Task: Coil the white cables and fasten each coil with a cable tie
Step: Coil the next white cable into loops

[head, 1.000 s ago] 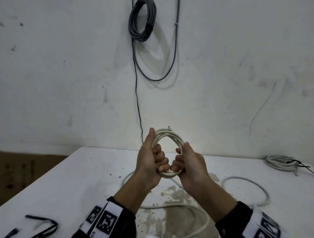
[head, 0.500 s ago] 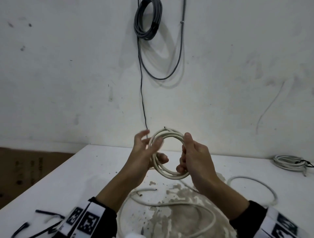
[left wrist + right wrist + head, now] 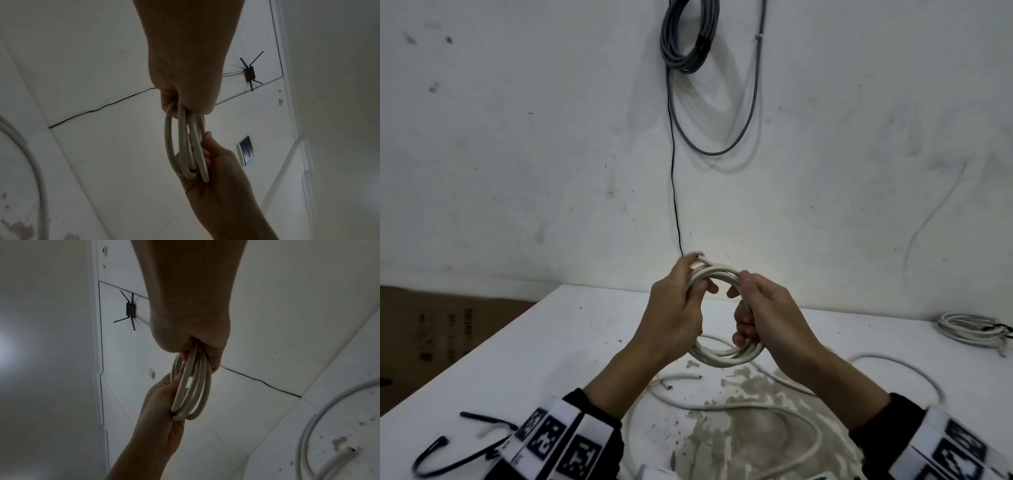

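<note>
1. While the coil (image 3: 724, 354) hangs above the table (image 3: 551, 342), my left hand (image 3: 674, 315) grips its left side and my right hand (image 3: 767, 318) grips its right, fingers curled round the turns.
2. Coil stands upright, ring facing me; its width runs hand to hand, with open arcs at top and bottom.
3. Ties (image 3: 448, 452) lie on the table at near left, below and well apart from the coil. My left hand is nearer them.
4. Judgement: right hand should keep hold while left lets go and reaches down-left.
5. Loose cable (image 3: 756, 407) lies under the coil; a tied coil (image 3: 969, 329) sits far right.
</note>
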`<action>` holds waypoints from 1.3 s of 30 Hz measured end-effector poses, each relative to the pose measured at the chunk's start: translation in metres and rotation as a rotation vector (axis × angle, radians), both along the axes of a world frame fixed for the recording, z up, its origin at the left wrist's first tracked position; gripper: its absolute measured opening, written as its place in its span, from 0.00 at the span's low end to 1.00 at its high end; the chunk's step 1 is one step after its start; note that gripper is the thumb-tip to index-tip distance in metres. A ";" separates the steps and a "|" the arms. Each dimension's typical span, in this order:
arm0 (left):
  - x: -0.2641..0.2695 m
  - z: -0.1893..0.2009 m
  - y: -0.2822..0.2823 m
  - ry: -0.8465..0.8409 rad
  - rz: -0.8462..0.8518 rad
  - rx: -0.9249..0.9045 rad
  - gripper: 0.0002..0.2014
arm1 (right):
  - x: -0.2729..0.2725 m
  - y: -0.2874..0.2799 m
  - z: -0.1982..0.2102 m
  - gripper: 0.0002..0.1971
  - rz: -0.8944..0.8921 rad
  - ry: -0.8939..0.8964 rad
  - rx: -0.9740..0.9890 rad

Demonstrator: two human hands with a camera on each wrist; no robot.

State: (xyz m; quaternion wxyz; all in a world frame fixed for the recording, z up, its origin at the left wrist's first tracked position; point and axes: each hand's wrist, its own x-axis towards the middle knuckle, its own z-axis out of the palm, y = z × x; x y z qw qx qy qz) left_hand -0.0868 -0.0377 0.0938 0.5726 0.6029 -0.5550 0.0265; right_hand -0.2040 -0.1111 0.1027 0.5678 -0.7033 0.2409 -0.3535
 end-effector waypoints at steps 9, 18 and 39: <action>0.024 -0.007 0.015 -0.336 0.239 0.120 0.10 | 0.018 0.008 -0.002 0.20 0.132 0.147 -0.104; 0.054 -0.016 0.051 -0.304 0.226 0.012 0.08 | 0.041 0.020 -0.015 0.27 -0.064 0.523 -0.908; 0.099 -0.051 0.153 0.565 0.019 0.301 0.15 | 0.112 0.087 -0.041 0.15 0.594 0.531 -0.580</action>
